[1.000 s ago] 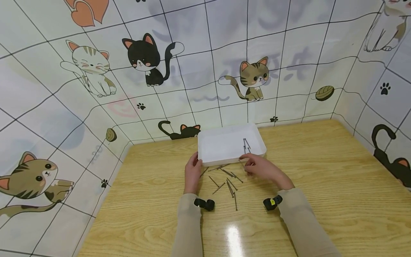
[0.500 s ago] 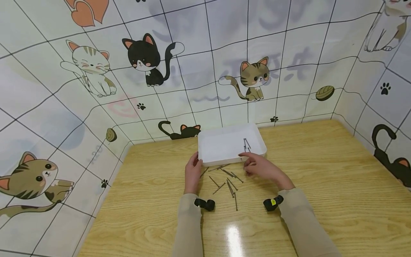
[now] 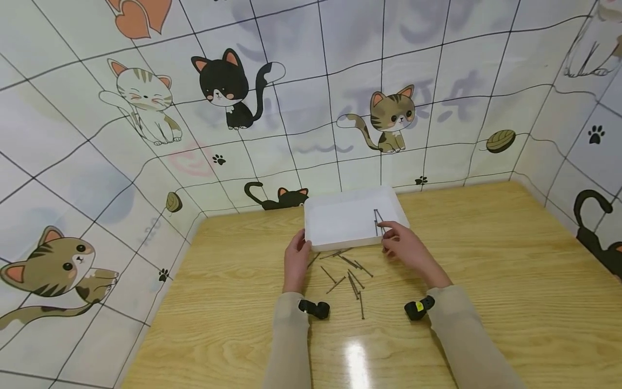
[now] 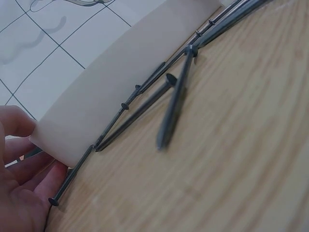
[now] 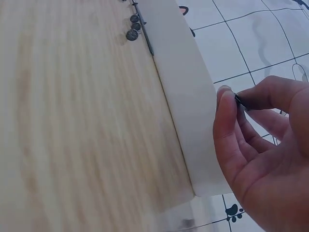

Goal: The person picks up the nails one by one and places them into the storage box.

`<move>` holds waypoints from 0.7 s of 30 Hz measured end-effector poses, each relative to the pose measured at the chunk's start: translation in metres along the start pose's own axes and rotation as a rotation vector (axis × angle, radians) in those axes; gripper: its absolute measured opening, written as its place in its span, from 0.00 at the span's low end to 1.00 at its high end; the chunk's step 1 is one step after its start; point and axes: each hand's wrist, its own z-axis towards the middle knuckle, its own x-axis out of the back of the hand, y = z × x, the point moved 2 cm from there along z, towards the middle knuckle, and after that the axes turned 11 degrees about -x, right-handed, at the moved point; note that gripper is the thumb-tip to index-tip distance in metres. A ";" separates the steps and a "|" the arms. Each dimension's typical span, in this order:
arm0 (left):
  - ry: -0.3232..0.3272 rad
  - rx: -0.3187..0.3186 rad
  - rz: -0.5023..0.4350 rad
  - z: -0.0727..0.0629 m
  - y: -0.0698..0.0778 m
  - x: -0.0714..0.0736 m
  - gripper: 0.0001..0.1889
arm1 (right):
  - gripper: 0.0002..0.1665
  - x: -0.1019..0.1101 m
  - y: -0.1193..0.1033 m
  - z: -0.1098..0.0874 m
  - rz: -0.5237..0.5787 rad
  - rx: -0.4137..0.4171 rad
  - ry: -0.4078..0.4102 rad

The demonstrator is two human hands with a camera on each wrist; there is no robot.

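A shallow white tray (image 3: 340, 219) lies at the back of the table. At its near left corner my left hand (image 3: 295, 262) grips the tray wall; the left wrist view shows its fingers (image 4: 46, 181) around that corner. My right hand (image 3: 410, 251) is over the tray's near rim at the right, pinching a nail (image 5: 240, 101) between thumb and fingertips; most of that nail is hidden in the right wrist view. A few nails (image 3: 376, 216) lie inside the tray, close to the right fingertips. Several loose nails (image 3: 353, 286) are scattered on the wood in front of the tray.
The wooden table (image 3: 233, 302) meets a wall sheet (image 3: 306, 119) printed with cats, right behind the tray. Some nails (image 4: 130, 99) lie close along the tray's front wall. Both wrists carry small black cameras.
My right hand has risen from in front of the tray's near wall to over its rim, bringing the nail along. The left hand stays on the corner. The head view has shifted slightly.
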 end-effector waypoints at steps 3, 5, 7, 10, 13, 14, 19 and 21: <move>0.003 0.008 0.000 0.000 -0.001 -0.001 0.22 | 0.27 0.005 -0.002 0.005 0.001 0.014 0.023; 0.004 0.010 0.003 0.001 -0.002 -0.001 0.22 | 0.27 0.009 -0.005 0.009 0.006 0.032 0.045; 0.005 0.005 0.004 0.001 -0.002 -0.001 0.22 | 0.28 0.013 -0.009 0.014 0.024 0.043 0.073; 0.007 0.003 0.007 0.003 -0.001 -0.001 0.22 | 0.28 0.017 -0.014 0.024 0.039 0.045 0.127; 0.008 0.003 0.004 0.003 -0.001 -0.001 0.22 | 0.28 0.020 -0.015 0.034 0.019 0.027 0.173; 0.008 0.003 0.002 0.003 -0.001 -0.001 0.22 | 0.28 0.021 -0.015 0.037 0.015 0.023 0.181; 0.006 -0.008 -0.005 0.003 -0.001 -0.001 0.22 | 0.28 0.022 -0.018 0.052 -0.001 0.014 0.201; 0.004 -0.007 -0.005 0.003 -0.001 -0.001 0.22 | 0.28 0.021 -0.020 0.058 -0.008 0.014 0.207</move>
